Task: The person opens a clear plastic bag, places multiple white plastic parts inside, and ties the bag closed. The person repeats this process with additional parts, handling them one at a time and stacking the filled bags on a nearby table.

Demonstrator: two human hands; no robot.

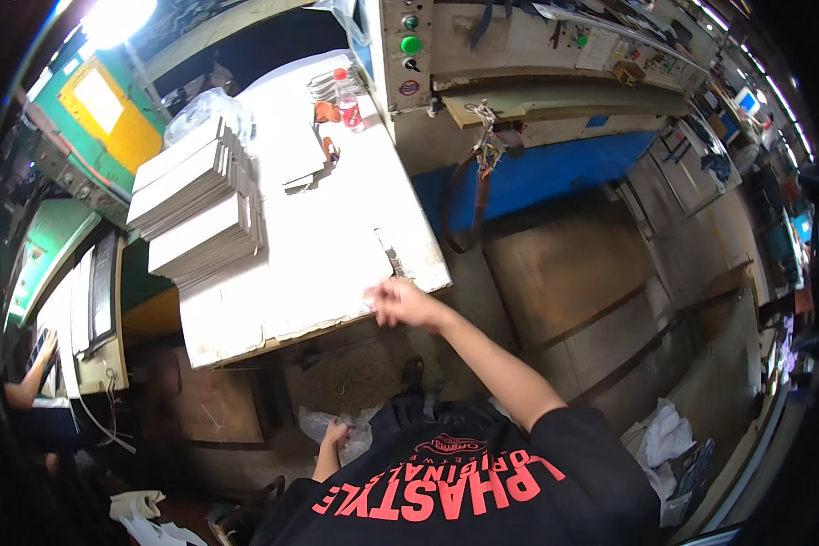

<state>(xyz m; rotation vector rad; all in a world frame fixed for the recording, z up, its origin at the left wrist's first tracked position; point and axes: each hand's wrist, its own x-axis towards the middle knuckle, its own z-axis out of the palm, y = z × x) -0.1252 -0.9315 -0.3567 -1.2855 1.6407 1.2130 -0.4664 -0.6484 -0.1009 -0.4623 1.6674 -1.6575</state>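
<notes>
While the right hand (400,302) reaches out to the near right corner of the white worktable (273,300), its fingers look loosely curled beside a narrow metal tool (393,258) lying there; whether it grips anything I cannot tell. The left hand (335,435) hangs low, closed on a crumpled plastic bag (359,432). Stacks of flat white sheets (200,205) sit piled at the table's left, seemingly untouched.
</notes>
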